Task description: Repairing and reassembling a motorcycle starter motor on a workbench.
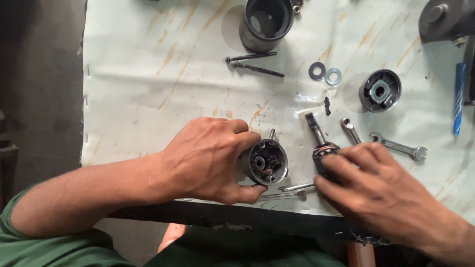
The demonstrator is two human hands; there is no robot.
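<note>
My left hand (210,158) grips a round grey motor end cap (267,162) at the table's near edge, its open face toward me showing brush parts inside. My right hand (381,190) holds a motor armature (321,146) by its copper-wound body, the shaft pointing away from me. The armature lies just right of the end cap. Two long thin bolts (292,190) lie on the white sheet between my hands.
A dark cylindrical motor housing (264,22) stands at the back. Two long bolts (255,63), two washers (325,73), another round end cap (380,90), two small spanners (396,146), a blue-handled tool (459,99) and a grey part (445,17) lie on the white sheet (148,74).
</note>
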